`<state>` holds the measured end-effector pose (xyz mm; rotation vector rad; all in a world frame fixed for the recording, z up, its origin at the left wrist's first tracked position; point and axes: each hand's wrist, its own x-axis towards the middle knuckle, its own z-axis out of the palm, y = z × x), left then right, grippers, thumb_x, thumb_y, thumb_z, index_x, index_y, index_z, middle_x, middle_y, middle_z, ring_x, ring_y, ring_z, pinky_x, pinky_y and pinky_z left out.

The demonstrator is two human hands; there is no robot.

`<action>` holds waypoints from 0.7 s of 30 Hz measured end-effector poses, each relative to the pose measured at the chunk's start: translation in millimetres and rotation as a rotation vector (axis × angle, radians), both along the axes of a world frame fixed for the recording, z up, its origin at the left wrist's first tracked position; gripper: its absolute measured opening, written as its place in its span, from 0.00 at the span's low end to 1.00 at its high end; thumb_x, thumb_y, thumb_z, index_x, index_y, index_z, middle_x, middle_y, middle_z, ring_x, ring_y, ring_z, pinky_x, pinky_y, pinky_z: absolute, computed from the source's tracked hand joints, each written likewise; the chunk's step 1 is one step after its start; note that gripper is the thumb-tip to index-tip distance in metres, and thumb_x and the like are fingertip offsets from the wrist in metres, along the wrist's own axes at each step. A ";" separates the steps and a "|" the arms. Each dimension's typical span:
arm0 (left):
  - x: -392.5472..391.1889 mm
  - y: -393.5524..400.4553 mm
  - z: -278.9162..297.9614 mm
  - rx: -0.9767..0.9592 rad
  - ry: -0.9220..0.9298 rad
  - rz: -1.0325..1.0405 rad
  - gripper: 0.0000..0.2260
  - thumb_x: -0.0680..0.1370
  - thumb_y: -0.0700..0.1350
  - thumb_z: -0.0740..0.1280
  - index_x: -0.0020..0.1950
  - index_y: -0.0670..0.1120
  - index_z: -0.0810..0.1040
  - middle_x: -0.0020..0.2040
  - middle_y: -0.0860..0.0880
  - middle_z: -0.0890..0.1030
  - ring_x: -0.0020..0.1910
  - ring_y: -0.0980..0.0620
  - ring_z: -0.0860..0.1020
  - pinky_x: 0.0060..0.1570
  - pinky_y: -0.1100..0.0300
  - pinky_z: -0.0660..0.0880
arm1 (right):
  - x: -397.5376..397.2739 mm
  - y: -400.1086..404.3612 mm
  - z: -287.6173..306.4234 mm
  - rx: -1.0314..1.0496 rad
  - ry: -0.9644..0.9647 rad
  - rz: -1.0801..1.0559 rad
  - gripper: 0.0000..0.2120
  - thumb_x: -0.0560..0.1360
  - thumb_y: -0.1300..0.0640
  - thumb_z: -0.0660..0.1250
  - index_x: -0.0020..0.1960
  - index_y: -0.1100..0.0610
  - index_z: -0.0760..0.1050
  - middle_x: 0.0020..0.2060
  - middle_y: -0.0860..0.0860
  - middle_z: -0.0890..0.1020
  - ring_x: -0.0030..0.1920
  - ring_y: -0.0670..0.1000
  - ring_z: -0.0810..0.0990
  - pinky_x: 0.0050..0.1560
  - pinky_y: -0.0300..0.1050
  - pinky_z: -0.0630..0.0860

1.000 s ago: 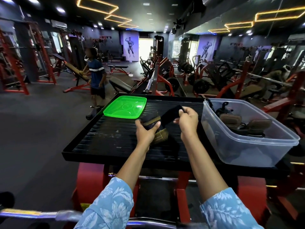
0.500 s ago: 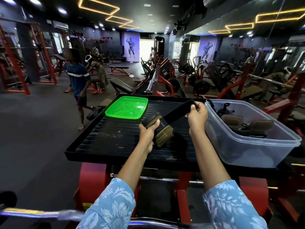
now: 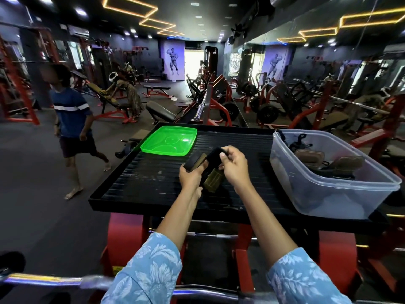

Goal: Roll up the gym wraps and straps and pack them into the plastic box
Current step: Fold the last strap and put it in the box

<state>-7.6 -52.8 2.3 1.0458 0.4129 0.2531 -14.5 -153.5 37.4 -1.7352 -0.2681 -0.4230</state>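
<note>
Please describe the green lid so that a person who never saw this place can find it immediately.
Start at the black ribbed platform on the red frame in front of the person. On its far left corner, away from the clear plastic box at the right, lies the green lid. It is the only bright green thing there: flat, rectangular, translucent, with nothing on it.

Dim gym, orange ceiling strips, bright doorway glare, fisheye edges

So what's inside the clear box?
The box holds padded brown wraps and black straps, lying near its far side. Whatever lies beneath them is covered. The green lid sits apart on the tray, so the box is open.
</note>
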 end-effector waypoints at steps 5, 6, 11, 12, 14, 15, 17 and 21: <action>-0.6 1.6 2.6 -0.133 0.047 -0.047 0.14 0.72 0.38 0.71 0.51 0.49 0.69 0.47 0.47 0.77 0.51 0.44 0.75 0.43 0.46 0.74 | -1.1 4.6 -14.4 -0.022 0.027 0.013 0.09 0.77 0.66 0.60 0.45 0.55 0.75 0.41 0.52 0.80 0.43 0.51 0.79 0.47 0.48 0.77; 0.1 1.9 2.7 -0.124 0.044 -0.058 0.12 0.73 0.39 0.71 0.49 0.49 0.70 0.48 0.46 0.77 0.52 0.43 0.76 0.46 0.43 0.74 | -0.8 4.9 -17.4 -0.036 0.029 0.001 0.09 0.77 0.66 0.61 0.45 0.54 0.76 0.41 0.52 0.81 0.44 0.52 0.79 0.49 0.49 0.76; 3.6 0.3 5.5 0.041 0.033 -0.184 0.13 0.75 0.52 0.68 0.39 0.48 0.68 0.45 0.44 0.77 0.50 0.45 0.77 0.51 0.39 0.73 | 6.1 -4.7 -31.3 0.073 0.151 -0.087 0.07 0.77 0.65 0.60 0.46 0.58 0.76 0.42 0.54 0.81 0.45 0.54 0.79 0.49 0.50 0.76; 4.3 -0.1 5.2 0.048 0.030 -0.190 0.13 0.76 0.52 0.68 0.38 0.48 0.67 0.42 0.45 0.77 0.49 0.46 0.76 0.51 0.39 0.73 | 5.7 -7.5 -31.8 0.128 0.188 -0.081 0.08 0.78 0.65 0.59 0.47 0.59 0.76 0.43 0.55 0.81 0.44 0.52 0.79 0.47 0.47 0.76; 4.9 -0.8 4.5 0.026 0.038 -0.183 0.13 0.75 0.51 0.68 0.38 0.48 0.68 0.40 0.46 0.76 0.48 0.46 0.76 0.51 0.38 0.73 | 2.7 -12.5 -30.9 0.182 0.202 -0.049 0.08 0.79 0.66 0.58 0.47 0.59 0.75 0.42 0.53 0.80 0.42 0.48 0.78 0.43 0.39 0.75; 4.2 -0.1 4.9 -0.004 0.048 -0.167 0.12 0.75 0.51 0.68 0.39 0.47 0.68 0.40 0.46 0.77 0.48 0.45 0.77 0.52 0.37 0.73 | 1.5 -13.9 -29.5 0.182 0.185 -0.026 0.08 0.79 0.66 0.58 0.47 0.59 0.75 0.41 0.51 0.80 0.42 0.46 0.78 0.42 0.37 0.75; 4.4 2.0 5.0 -0.073 0.073 -0.127 0.12 0.76 0.50 0.68 0.39 0.46 0.69 0.40 0.46 0.77 0.48 0.44 0.77 0.51 0.36 0.73 | -1.7 -14.8 -26.5 0.137 0.128 0.010 0.08 0.78 0.67 0.59 0.46 0.60 0.75 0.39 0.50 0.79 0.41 0.45 0.77 0.42 0.36 0.74; 3.2 4.4 5.5 -0.145 0.108 -0.056 0.13 0.76 0.50 0.68 0.39 0.45 0.68 0.40 0.44 0.76 0.43 0.45 0.77 0.46 0.39 0.74 | -9.3 -3.7 -30.5 -0.035 0.061 0.025 0.06 0.73 0.70 0.65 0.45 0.63 0.79 0.39 0.53 0.80 0.38 0.45 0.76 0.44 0.38 0.72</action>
